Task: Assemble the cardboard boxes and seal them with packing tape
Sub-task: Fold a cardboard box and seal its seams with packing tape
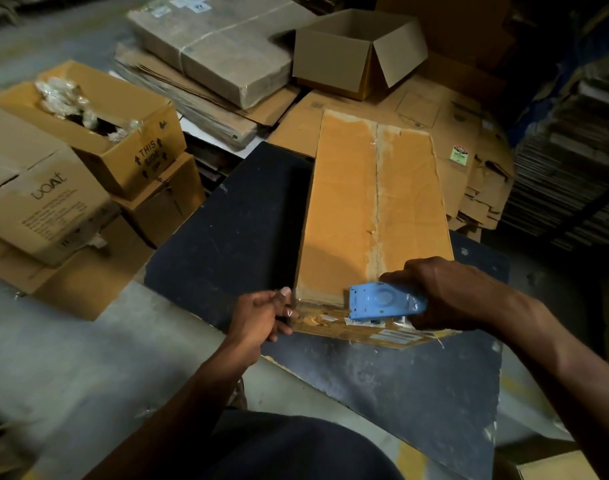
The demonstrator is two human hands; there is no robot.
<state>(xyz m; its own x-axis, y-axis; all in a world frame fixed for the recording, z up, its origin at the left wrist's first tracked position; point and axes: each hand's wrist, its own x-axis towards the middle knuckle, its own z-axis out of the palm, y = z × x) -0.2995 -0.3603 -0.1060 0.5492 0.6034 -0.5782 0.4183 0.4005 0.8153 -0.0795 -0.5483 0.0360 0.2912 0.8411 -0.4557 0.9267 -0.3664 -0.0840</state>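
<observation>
A long cardboard box [372, 209] lies on the dark surface [227, 230]. At its near end, the right hand [445, 292] grips a blue tape dispenser [382, 303]; the left hand [261, 313] pinches clear tape [289, 311] against the box's near-left corner.

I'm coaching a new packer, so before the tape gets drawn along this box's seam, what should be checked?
1. Flaps of the box closed, meeting at the centre seam: ok.
2. Blue tape dispenser gripped by right hand at the near edge: ok.
3. Left hand pinching the clear tape end at the near corner: ok.
4. Dispenser lined up with the seam: ok.
5. Tape left on the roll: cannot tell.
6. Box resting flat on the dark board: ok.
</observation>
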